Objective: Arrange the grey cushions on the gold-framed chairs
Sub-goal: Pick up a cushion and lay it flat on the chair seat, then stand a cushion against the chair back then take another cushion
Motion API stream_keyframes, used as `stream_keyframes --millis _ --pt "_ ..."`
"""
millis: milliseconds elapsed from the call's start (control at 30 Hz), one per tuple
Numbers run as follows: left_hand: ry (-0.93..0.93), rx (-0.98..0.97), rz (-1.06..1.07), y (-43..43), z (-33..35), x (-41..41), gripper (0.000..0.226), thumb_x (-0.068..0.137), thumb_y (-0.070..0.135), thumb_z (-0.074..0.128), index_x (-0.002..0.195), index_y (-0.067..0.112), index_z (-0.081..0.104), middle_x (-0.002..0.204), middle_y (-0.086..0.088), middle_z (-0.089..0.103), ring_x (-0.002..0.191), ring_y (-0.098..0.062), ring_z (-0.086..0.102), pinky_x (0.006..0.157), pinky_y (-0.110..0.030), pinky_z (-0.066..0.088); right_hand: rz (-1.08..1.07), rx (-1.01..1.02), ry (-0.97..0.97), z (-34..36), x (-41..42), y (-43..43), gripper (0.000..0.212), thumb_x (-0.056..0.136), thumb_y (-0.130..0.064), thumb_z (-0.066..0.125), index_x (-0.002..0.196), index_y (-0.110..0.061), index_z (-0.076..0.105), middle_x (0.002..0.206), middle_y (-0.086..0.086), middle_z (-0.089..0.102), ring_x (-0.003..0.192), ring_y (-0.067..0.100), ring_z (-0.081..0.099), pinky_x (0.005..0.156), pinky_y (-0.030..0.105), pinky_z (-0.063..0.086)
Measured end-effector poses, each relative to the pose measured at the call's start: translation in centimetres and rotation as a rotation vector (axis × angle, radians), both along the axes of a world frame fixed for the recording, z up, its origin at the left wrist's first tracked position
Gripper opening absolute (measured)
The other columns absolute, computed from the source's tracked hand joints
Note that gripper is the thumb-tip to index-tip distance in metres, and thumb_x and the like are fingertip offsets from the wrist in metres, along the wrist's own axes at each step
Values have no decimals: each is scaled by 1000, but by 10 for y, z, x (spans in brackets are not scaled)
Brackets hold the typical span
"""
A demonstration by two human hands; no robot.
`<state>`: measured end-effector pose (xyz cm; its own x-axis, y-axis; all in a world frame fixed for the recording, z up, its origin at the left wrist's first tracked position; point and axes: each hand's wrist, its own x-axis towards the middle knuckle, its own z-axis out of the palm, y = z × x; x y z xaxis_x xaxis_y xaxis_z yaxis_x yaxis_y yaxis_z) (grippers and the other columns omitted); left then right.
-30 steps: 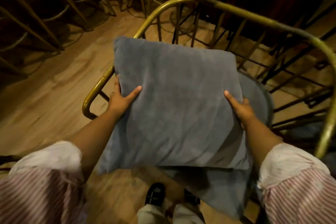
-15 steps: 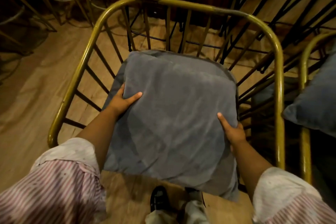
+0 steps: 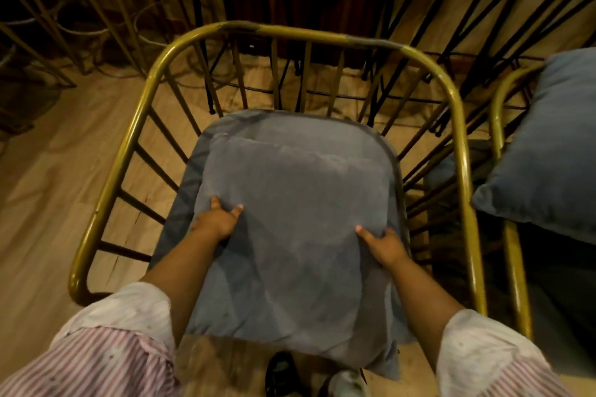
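The grey cushion (image 3: 290, 235) lies nearly flat on the seat of the gold-framed chair (image 3: 135, 126), roughly square, its far edge toward the chair back and its near edge overhanging the seat front toward the person. It sits between the hands: the left hand (image 3: 216, 221) grips its left edge, the right hand (image 3: 385, 245) its right edge, thumbs on top. Half a second earlier it was tilted up; now it rests lower. Beyond the right hand, a second grey cushion (image 3: 545, 151) occupies the neighbouring chair (image 3: 498, 126).
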<state>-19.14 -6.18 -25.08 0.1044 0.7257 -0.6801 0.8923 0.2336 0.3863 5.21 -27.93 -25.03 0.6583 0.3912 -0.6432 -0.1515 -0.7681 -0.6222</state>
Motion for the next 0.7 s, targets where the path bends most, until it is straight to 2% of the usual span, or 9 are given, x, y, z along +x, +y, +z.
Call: stream_keyframes --millis 100,167,300,333,400,467,533,600,700 --pt "-205 -25 -122 -25 38 26 71 90 37 57 146 6 28 149 -19 40 136 -38 39 112 -45 32 140 71 -81 53 2 -14 39 93 -28 56 116 3 63 122 22 64 116 34 58 90 28 43" --pt "-278 -20 -213 -45 73 51 66 91 30 58 145 5 32 145 -18 46 132 -34 46 109 -42 38 176 127 -171 93 6 -31 36 96 -26 50 104 3 69 109 24 68 106 32 62 83 30 43" --pt "-330 44 -449 -82 152 117 66 93 36 52 149 10 27 154 -13 33 141 -29 35 111 -33 30 138 237 -367 166 36 -67 28 94 -22 54 102 -1 71 96 14 70 92 17 60 74 22 39" --pt "-358 61 -498 -92 171 137 65 94 37 51 148 11 28 154 -13 32 141 -29 34 111 -33 30 106 249 -420 181 51 -77 28 93 -24 56 103 -3 71 98 13 70 94 18 61 75 21 39" --pt "-420 97 -574 -111 204 175 63 94 37 50 148 13 29 154 -12 32 140 -29 35 110 -33 30 45 262 -523 207 84 -96 31 91 -28 58 108 -5 70 108 17 70 105 27 63 87 28 44" --pt "-481 118 -628 -132 228 217 62 94 36 50 147 11 31 152 -13 36 138 -29 38 108 -33 32 -29 273 -645 234 122 -121 33 90 -26 60 111 -3 67 116 20 67 113 32 59 97 34 41" --pt "-540 124 -653 -154 247 261 63 92 36 53 146 10 34 145 -15 44 131 -29 46 103 -35 39 -77 264 -723 262 165 -146 35 90 -27 59 115 -3 64 124 19 62 118 32 55 99 33 38" --pt "-591 115 -655 -175 260 302 62 91 35 55 144 8 36 135 -13 51 122 -27 51 95 -34 44 -109 254 -778 286 210 -165 38 91 -31 57 120 -6 61 131 18 56 122 32 51 102 37 38" --pt "-624 98 -607 -208 271 365 65 91 35 55 147 11 31 145 -13 43 131 -30 46 102 -36 40 -209 213 -841 313 286 -193 45 91 -34 55 126 -7 55 138 16 49 123 35 50 99 40 40"
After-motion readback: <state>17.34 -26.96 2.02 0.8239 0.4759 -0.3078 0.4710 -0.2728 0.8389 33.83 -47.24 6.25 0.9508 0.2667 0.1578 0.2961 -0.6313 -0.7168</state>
